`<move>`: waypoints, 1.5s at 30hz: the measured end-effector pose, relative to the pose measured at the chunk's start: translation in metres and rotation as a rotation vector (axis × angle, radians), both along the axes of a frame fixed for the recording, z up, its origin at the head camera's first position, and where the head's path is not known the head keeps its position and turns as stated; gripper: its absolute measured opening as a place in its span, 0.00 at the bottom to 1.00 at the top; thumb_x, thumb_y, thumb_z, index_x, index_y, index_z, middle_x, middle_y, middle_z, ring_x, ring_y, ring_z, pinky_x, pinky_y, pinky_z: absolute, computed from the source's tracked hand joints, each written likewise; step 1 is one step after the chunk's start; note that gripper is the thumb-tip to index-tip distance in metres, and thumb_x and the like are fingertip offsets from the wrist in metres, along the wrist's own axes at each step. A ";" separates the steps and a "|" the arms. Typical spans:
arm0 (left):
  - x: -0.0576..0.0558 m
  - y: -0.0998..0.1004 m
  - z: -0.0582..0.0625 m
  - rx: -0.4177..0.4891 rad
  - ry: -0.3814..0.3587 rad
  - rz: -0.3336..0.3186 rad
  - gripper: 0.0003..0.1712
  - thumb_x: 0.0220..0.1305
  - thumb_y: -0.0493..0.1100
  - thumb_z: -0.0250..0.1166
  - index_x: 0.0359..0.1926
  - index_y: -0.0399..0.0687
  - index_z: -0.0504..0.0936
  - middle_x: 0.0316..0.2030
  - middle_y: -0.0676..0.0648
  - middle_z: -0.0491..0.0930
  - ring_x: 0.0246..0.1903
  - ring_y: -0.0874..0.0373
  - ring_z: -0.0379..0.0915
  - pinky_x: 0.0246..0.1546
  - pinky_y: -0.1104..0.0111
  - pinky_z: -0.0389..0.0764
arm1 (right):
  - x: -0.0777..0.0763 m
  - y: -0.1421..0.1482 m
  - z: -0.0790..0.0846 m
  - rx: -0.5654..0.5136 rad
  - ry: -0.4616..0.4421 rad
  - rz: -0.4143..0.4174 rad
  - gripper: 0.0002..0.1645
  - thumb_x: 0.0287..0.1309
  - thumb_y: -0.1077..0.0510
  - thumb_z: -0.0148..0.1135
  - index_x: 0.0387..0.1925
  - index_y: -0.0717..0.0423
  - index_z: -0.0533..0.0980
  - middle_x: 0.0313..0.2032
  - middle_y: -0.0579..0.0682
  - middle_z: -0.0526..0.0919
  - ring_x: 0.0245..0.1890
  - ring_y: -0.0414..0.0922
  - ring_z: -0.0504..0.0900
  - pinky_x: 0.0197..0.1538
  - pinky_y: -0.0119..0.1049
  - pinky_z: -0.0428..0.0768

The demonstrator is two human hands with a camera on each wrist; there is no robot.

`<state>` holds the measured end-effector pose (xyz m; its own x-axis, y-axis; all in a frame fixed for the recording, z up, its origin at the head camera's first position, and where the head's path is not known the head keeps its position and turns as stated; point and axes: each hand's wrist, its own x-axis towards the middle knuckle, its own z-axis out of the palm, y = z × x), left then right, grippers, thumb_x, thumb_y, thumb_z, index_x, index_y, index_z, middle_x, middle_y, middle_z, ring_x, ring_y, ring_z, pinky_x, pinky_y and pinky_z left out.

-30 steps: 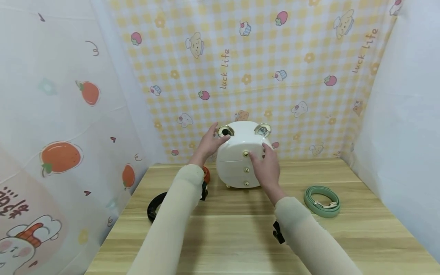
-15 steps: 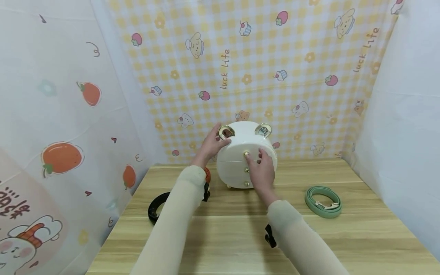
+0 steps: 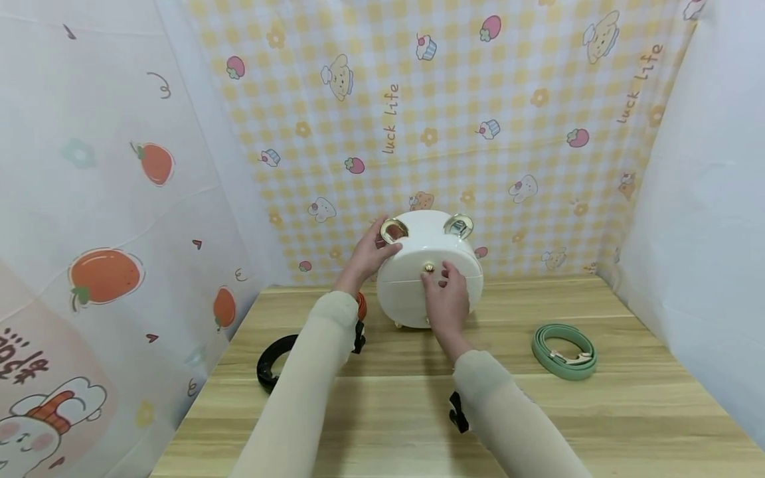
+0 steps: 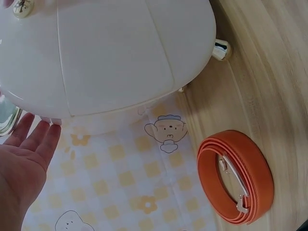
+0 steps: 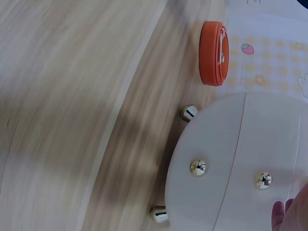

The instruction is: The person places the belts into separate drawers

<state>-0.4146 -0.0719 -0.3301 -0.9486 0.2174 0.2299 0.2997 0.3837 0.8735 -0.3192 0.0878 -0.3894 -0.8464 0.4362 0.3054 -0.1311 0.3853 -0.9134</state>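
A white round drawer box (image 3: 406, 289) with gold ears and gold knobs stands at the back of the wooden table (image 3: 388, 405). My left hand (image 3: 372, 251) rests with straight fingers on its upper left side, by the left ear; the left wrist view shows these fingers (image 4: 33, 137) against the box (image 4: 110, 53). My right hand (image 3: 436, 273) is at the box front and pinches the top knob (image 3: 428, 267). In the right wrist view the two lower knobs show on the box (image 5: 226, 154), with my fingertips (image 5: 288, 214) at the frame's corner.
A coiled orange belt (image 4: 236, 175) lies left of the box, near the checked backdrop. A coiled green belt (image 3: 562, 350) lies on the right. A black belt (image 3: 271, 358) lies at the left under my forearm. Printed curtains close in three sides.
My right hand slid left across the box front, from beside the top knob to pinching it. The left hand settled closer against the left ear.
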 end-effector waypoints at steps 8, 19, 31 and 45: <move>-0.001 -0.001 -0.003 0.004 0.018 -0.012 0.46 0.66 0.47 0.67 0.78 0.63 0.52 0.69 0.43 0.67 0.64 0.46 0.67 0.61 0.55 0.72 | -0.005 -0.005 -0.003 -0.011 0.021 -0.042 0.31 0.62 0.47 0.66 0.63 0.54 0.72 0.52 0.52 0.78 0.48 0.51 0.79 0.52 0.48 0.75; -0.002 0.001 -0.005 -0.006 0.019 -0.012 0.45 0.67 0.47 0.66 0.78 0.66 0.53 0.65 0.41 0.71 0.63 0.47 0.70 0.58 0.57 0.75 | -0.011 -0.012 -0.007 -0.031 0.062 -0.120 0.27 0.61 0.49 0.68 0.59 0.54 0.76 0.47 0.51 0.79 0.45 0.49 0.81 0.49 0.48 0.76; 0.001 0.000 -0.003 -0.016 0.008 0.001 0.44 0.68 0.48 0.66 0.78 0.67 0.53 0.65 0.41 0.71 0.62 0.48 0.70 0.57 0.57 0.75 | -0.017 -0.017 -0.007 -0.024 0.072 -0.171 0.17 0.62 0.49 0.67 0.48 0.52 0.79 0.43 0.50 0.84 0.40 0.47 0.84 0.46 0.46 0.78; -0.001 -0.003 -0.003 -0.032 0.012 0.002 0.43 0.68 0.50 0.66 0.77 0.69 0.53 0.68 0.43 0.68 0.64 0.48 0.69 0.62 0.56 0.71 | -0.016 -0.018 -0.009 -0.037 0.105 -0.182 0.15 0.62 0.50 0.67 0.46 0.54 0.81 0.39 0.51 0.87 0.37 0.48 0.85 0.45 0.46 0.78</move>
